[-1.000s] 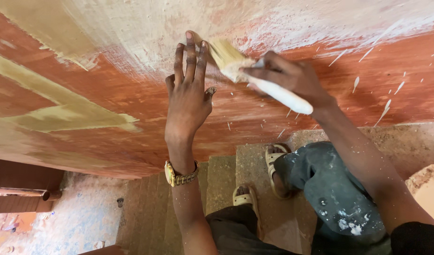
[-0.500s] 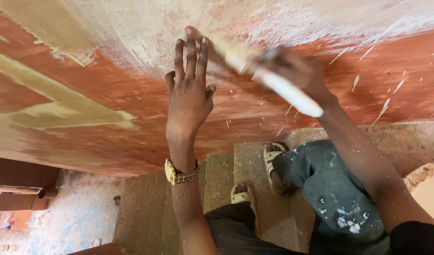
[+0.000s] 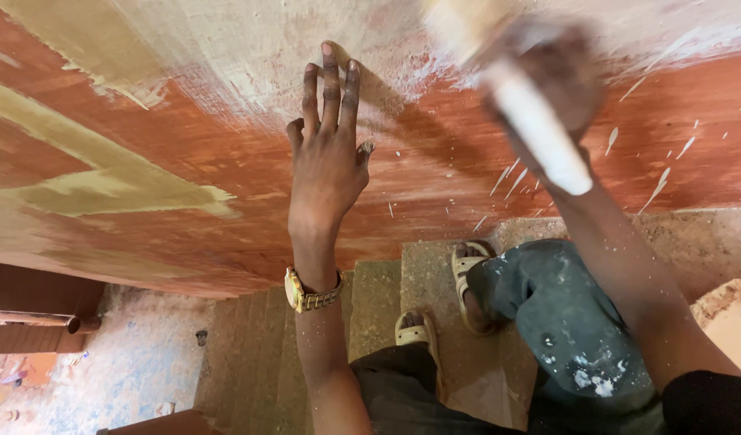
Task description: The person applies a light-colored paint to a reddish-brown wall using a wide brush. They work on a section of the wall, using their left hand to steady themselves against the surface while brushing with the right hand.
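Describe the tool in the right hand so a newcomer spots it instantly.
Start at the big reddish-brown panel with its pale coated upper area. At its top right, the blurred right hand holds a brush. Its thick white handle pointing down toward the knee sets it apart; the left hand lies flat, empty.

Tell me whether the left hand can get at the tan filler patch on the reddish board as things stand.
Probably yes. The left hand lies flat and empty on the reddish board, and the tan filler patch sits further along the same surface with nothing between them. The right hand, blurred, holds a white-handled tool on the other side.
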